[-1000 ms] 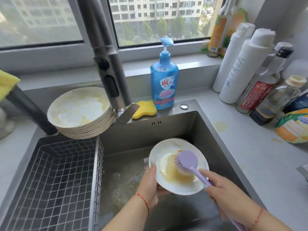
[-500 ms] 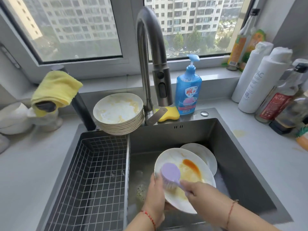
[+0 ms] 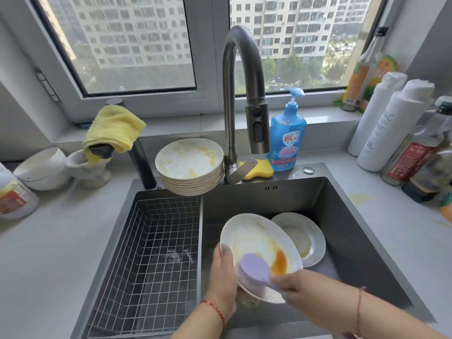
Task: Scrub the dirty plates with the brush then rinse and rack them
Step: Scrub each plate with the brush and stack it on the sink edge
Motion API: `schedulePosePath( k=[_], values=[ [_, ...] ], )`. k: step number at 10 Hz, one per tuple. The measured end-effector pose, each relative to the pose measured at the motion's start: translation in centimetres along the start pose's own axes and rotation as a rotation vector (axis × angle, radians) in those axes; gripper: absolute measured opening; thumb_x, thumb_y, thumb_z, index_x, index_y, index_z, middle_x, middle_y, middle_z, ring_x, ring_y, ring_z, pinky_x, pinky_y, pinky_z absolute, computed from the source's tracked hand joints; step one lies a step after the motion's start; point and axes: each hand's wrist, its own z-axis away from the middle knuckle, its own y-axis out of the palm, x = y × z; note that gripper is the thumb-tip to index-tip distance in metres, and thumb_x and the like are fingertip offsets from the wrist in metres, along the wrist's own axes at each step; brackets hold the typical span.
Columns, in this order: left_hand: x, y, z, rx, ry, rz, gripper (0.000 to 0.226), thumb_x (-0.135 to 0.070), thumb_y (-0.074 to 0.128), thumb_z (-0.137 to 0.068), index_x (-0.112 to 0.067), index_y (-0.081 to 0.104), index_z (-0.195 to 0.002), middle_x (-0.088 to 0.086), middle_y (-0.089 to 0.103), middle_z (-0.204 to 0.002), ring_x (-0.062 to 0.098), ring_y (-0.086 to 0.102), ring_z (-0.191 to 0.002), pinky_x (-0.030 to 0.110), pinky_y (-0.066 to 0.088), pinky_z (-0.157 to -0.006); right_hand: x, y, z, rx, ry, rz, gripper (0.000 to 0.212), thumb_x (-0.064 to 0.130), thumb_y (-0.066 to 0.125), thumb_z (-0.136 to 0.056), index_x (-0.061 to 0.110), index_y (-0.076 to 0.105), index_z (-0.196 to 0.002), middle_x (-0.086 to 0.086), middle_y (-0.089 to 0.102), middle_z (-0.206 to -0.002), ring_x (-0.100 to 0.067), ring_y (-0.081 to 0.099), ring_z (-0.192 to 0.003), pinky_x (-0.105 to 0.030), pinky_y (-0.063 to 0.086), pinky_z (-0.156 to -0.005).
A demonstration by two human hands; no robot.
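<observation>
My left hand grips the left rim of a white plate smeared with yellow and orange sauce, tilted over the sink. My right hand holds the handle of a purple brush, whose head presses on the plate's lower part. A second dirty plate leans in the sink behind it. A stack of several dirty plates stands on the sink's back edge. The wire rack basket fills the sink's left half and holds no plates.
The tall faucet arches over the sink. A blue soap bottle and yellow sponge sit behind the sink. Bottles crowd the right counter. A yellow cloth and white bowls are at left.
The brush head has slid from the plate's upper middle down to its lower left. The view has tilted up, showing more faucet and window, and the second plate has come into view.
</observation>
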Motion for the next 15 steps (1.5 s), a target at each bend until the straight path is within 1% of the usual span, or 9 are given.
schedulePosePath(
  k=[2,4,6,7,8,9,11,13,15],
  values=[
    [0.5,0.3,1.1,0.059,-0.041,0.034,0.052,-0.065,0.038,-0.093,-0.032,0.05,-0.131,0.005,0.068,-0.121,0.028,0.068,-0.108,0.056,0.055,-0.089,0.0,-1.8,-3.1,-0.244,0.09,0.051,0.033,0.014,0.036,-0.098,0.009,0.053,-0.125,-0.015,0.062,-0.11,-0.032,0.061,-0.101,-0.036,0.048,-0.081],
    [-0.8,-0.6,0.3,-0.014,-0.007,0.014,0.05,-0.062,0.035,-0.096,-0.033,0.047,-0.134,0.003,0.066,-0.126,0.03,0.066,-0.111,0.061,0.052,-0.091,0.1,-2.5,1.0,-0.067,0.256,-0.017,0.038,0.016,0.028,-0.103,-0.002,0.047,-0.131,-0.031,0.051,-0.126,-0.042,0.048,-0.117,-0.039,0.04,-0.091],
    [0.8,-1.1,-1.2,-0.031,0.028,0.018,0.099,-0.099,0.047,-0.052,-0.043,0.047,-0.134,-0.006,0.058,-0.137,0.025,0.055,-0.127,0.057,0.043,-0.105,0.2,-0.1,1.6,0.007,0.079,-0.03,0.036,0.013,0.037,-0.098,0.014,0.057,-0.127,-0.015,0.062,-0.116,-0.031,0.057,-0.109,-0.034,0.044,-0.09],
    [-0.2,-1.2,-0.7,-0.026,0.02,0.023,0.082,-0.088,0.045,-0.071,-0.038,0.045,-0.137,-0.002,0.057,-0.138,0.025,0.054,-0.127,0.055,0.043,-0.106,-0.6,-0.2,0.9,-0.039,0.077,-0.128,0.035,0.028,0.046,-0.096,0.017,0.061,-0.126,-0.01,0.064,-0.108,-0.016,0.063,-0.097,-0.018,0.045,-0.083],
    [-1.5,-1.4,-0.2,-0.034,0.066,0.046,0.041,-0.053,0.032,-0.102,-0.031,0.05,-0.132,0.003,0.063,-0.129,0.026,0.061,-0.118,0.053,0.05,-0.099,-2.3,-1.2,0.8,0.027,0.068,0.054,0.037,0.023,0.037,-0.093,0.021,0.054,-0.126,0.011,0.051,-0.089,-0.007,0.045,-0.069,-0.02,0.035,-0.062],
    [-1.9,-1.5,0.1,0.018,0.097,0.048,0.035,-0.045,0.031,-0.105,-0.031,0.053,-0.128,0.001,0.066,-0.123,0.023,0.064,-0.114,0.05,0.053,-0.096,-3.7,-2.4,0.0,-0.051,0.084,0.194,0.04,0.016,0.035,-0.095,0.02,0.053,-0.13,0.005,0.049,-0.093,-0.014,0.045,-0.076,-0.026,0.043,-0.072],
    [-2.2,-0.6,0.8,0.084,0.18,-0.036,0.031,-0.037,0.033,-0.106,-0.029,0.057,-0.123,-0.001,0.07,-0.114,0.015,0.069,-0.104,0.04,0.058,-0.087,-2.6,-3.3,-2.0,-0.212,0.228,0.336,0.058,0.008,0.036,-0.095,0.024,0.021,-0.149,0.001,0.046,-0.08,-0.009,0.025,-0.055,-0.022,0.023,-0.046],
    [-2.9,-1.3,0.1,0.015,0.245,-0.079,0.026,-0.031,0.033,-0.107,-0.036,0.057,-0.115,-0.002,0.068,-0.113,0.014,0.066,-0.104,0.034,0.057,-0.083,-1.6,-2.1,0.4,0.038,0.177,0.298,0.034,0.012,0.039,-0.098,0.009,0.054,-0.129,-0.002,0.037,-0.08,-0.017,0.045,-0.074,-0.023,0.027,-0.051],
    [-2.9,-1.1,-0.1,0.052,0.287,-0.087,0.027,-0.029,0.034,-0.107,-0.032,0.059,-0.117,-0.008,0.07,-0.108,0.009,0.066,-0.103,0.019,0.051,-0.078,0.3,-3.6,1.4,0.089,0.042,-0.073,0.034,0.014,0.039,-0.097,0.013,0.057,-0.125,0.007,0.039,-0.057,-0.002,0.038,-0.029,-0.01,0.03,-0.035]
  ],
)
